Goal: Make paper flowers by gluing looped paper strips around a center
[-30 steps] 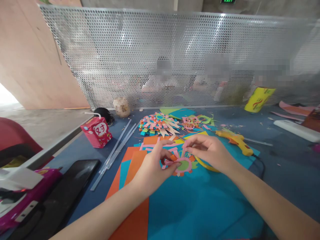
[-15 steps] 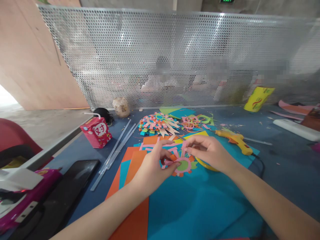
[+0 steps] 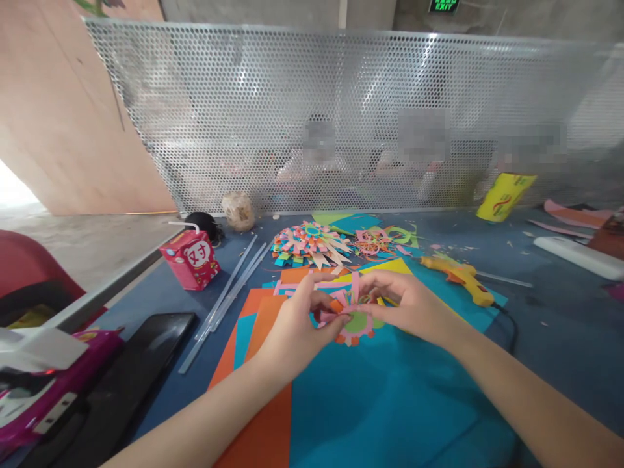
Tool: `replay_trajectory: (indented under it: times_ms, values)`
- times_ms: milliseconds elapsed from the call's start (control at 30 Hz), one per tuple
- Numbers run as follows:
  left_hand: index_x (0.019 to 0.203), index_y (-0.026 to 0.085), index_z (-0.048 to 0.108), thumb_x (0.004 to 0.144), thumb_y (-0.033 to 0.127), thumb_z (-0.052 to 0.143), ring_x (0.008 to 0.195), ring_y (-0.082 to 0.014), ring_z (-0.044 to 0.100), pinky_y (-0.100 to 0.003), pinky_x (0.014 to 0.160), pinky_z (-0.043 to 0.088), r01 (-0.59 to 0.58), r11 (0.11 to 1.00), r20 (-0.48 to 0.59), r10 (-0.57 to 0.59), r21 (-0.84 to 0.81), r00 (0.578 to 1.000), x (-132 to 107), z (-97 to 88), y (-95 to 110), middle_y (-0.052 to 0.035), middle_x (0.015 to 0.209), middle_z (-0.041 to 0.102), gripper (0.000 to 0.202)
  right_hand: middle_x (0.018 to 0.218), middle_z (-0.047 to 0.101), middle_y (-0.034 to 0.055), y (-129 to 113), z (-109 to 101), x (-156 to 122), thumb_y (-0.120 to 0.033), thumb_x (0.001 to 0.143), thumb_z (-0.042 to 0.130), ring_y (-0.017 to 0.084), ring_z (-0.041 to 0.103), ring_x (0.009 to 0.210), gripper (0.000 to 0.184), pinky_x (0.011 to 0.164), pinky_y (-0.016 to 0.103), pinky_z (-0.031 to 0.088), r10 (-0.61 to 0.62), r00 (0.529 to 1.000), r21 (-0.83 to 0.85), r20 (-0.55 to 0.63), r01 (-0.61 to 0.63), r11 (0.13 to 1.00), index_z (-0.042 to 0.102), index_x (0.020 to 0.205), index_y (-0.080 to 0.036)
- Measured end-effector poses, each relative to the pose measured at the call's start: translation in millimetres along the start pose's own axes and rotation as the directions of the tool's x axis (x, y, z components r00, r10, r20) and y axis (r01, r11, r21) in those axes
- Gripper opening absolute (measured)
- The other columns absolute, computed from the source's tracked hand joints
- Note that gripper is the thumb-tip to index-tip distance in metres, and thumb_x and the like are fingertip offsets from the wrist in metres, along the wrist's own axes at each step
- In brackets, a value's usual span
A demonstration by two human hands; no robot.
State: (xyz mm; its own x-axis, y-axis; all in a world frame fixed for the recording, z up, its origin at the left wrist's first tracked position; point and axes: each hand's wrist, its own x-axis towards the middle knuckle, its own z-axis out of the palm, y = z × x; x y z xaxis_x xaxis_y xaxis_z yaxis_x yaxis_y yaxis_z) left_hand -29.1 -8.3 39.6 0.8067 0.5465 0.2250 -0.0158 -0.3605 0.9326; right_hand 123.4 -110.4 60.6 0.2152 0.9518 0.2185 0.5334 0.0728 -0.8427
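My left hand (image 3: 312, 318) pinches the left edge of a round paper flower (image 3: 359, 323) with a green centre, a pink ring and orange and pink tabs. Opposite it, my right hand (image 3: 402, 299) has thumb and fingers closed on the flower's upper rim, by a pink strip that stands upright. Its fingertips partly cover the rim. Beneath both hands lie a blue paper sheet (image 3: 380, 396) and orange sheets (image 3: 266, 390). Behind them sits a larger fringed paper rosette (image 3: 309, 244) in several colours, beside a heap of curled paper strips (image 3: 373, 242).
A yellow glue gun (image 3: 461, 277) lies at right, its cord trailing forward. Clear glue sticks (image 3: 229, 292), a pink drink carton (image 3: 190, 259), a black phone (image 3: 146, 357) and a magenta power strip (image 3: 63, 383) are at left. A perforated metal screen (image 3: 273, 84) stands behind; people sit beyond it.
My right hand has lowered slightly, its thumb now reaching onto the flower's rim beside my left thumb. The left hand keeps its hold in the same place.
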Motion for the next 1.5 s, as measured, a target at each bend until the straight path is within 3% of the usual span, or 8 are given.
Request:
replay_trajectory:
  times_ms: [133, 467, 700, 967, 1500]
  values:
    - [0.108, 0.021, 0.040, 0.072, 0.024, 0.061, 0.061, -0.0118, 0.061, -0.024, 0.057, 0.049, 0.026, 0.998, 0.014, -0.026, -0.065, 1.000, 0.5, 0.7, -0.1, 0.0031, 0.072, 0.058, 0.042, 0.085, 0.064, 0.0008, -1.1, 0.7, 0.0, -0.029, 0.074, 0.061, 0.015, 0.058, 0.079, 0.011, 0.069, 0.027, 0.046, -0.024, 1.000, 0.000, -0.019, 0.024, 1.000, 0.061, 0.083, -0.023]
    - [0.107, 0.021, 0.041, 0.072, 0.022, 0.060, 0.060, -0.0106, 0.060, -0.023, 0.059, 0.047, 0.021, 0.999, 0.011, -0.021, -0.039, 1.000, -0.6, 1.2, 0.6, 0.0041, 0.070, 0.059, 0.040, 0.082, 0.065, 0.0006, 9.6, 2.8, 0.5, -0.030, 0.077, 0.056, 0.015, 0.060, 0.077, 0.010, 0.068, 0.027, 0.047, -0.039, 0.994, -0.034, -0.103, 0.036, 0.999, 0.062, 0.077, -0.023]
    - [0.108, 0.021, 0.041, 0.072, 0.021, 0.060, 0.061, -0.0109, 0.060, -0.023, 0.057, 0.047, 0.027, 0.999, 0.004, -0.027, -0.020, 1.000, -1.2, 0.9, 2.7, 0.0031, 0.071, 0.060, 0.040, 0.083, 0.066, 0.0009, 5.3, 2.4, -0.2, -0.032, 0.076, 0.058, 0.015, 0.060, 0.075, 0.011, 0.067, 0.028, 0.047, -0.028, 0.998, -0.069, -0.059, 0.023, 0.997, 0.063, 0.081, -0.023]
    - [0.107, 0.021, 0.042, 0.073, 0.024, 0.060, 0.060, -0.0113, 0.061, -0.023, 0.056, 0.047, 0.029, 0.999, 0.007, -0.029, -0.034, 1.000, -0.5, -0.2, 4.2, 0.0029, 0.070, 0.062, 0.038, 0.086, 0.067, 0.0021, 4.5, 3.2, -0.6, -0.035, 0.072, 0.063, 0.018, 0.059, 0.084, 0.011, 0.078, 0.032, 0.046, -0.105, 0.990, -0.151, -0.095, 0.090, 0.984, 0.065, 0.077, -0.024]
    - [0.107, 0.021, 0.041, 0.072, 0.021, 0.060, 0.059, -0.0094, 0.058, -0.021, 0.056, 0.047, 0.017, 0.999, -0.015, -0.018, -0.050, 1.000, 0.2, -0.1, 2.6, 0.0048, 0.068, 0.057, 0.040, 0.081, 0.065, 0.0004, 5.3, 3.0, -0.3, -0.035, 0.073, 0.063, 0.013, 0.055, 0.069, 0.013, 0.063, 0.026, 0.045, -0.065, 0.995, -0.187, -0.072, 0.050, 0.981, 0.061, 0.075, -0.022]
